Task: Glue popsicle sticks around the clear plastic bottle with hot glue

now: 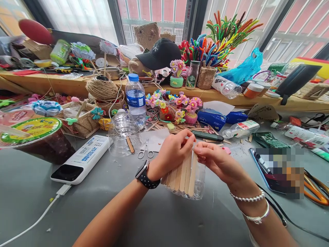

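Observation:
A clear plastic bottle piece (200, 181) lies on the grey table, with several wooden craft sticks (177, 178) side by side over its left part. My left hand (174, 149) rests over the upper ends of those sticks, fingers bent and closed around them. At the right end of the row, my right hand (216, 157) pinches the top of a craft stick (192, 176) between thumb and finger. The right side of the plastic piece shows bare. My fingers hide the sticks' upper ends.
Small scissors (146, 151), a cut clear bottle top (123, 137) and a white power bank (82, 159) lie to the left. A green-black utility knife (207, 136) is just beyond my hands. A phone (269, 171) and orange-handled scissors (317, 192) are at right.

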Demonstrator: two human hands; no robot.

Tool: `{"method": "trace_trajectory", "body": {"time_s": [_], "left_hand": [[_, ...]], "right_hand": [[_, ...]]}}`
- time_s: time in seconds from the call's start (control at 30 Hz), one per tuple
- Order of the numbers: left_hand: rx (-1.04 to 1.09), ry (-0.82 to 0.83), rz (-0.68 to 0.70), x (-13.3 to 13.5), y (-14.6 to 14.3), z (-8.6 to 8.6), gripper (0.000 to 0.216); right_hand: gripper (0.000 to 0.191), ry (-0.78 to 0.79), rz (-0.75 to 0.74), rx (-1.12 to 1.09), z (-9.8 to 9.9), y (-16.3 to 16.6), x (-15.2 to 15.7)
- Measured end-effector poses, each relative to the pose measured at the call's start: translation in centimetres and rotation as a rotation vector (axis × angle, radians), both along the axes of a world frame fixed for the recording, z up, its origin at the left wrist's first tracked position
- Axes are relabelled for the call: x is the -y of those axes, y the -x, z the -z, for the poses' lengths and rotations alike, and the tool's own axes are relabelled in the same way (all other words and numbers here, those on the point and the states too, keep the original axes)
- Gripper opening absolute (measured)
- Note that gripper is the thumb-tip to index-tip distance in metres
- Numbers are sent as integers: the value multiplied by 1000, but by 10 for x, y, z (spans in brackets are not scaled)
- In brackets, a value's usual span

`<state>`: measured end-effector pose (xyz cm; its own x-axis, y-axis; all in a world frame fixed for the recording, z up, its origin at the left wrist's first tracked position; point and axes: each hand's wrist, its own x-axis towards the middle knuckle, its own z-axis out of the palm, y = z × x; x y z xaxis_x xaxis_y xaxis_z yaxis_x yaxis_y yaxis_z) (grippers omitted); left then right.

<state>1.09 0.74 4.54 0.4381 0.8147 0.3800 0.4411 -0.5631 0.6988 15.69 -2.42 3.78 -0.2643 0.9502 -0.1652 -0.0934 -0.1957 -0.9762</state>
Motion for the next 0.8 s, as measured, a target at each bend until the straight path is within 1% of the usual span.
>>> {"method": "trace_trajectory", "body": {"time_s": [0.2,0.53,0.8], "left_hand": [[-10,9,-6,0,0,-1,20],[-8,37,5,2,-1,-3,18],[8,36,15,3,-1,-4,16]], "right_hand": [[26,-1,-22,-42,1,-1,0],[28,-8,-10,12,1,0,-1],[27,12,-41,-45,1,-2,-1]]}}
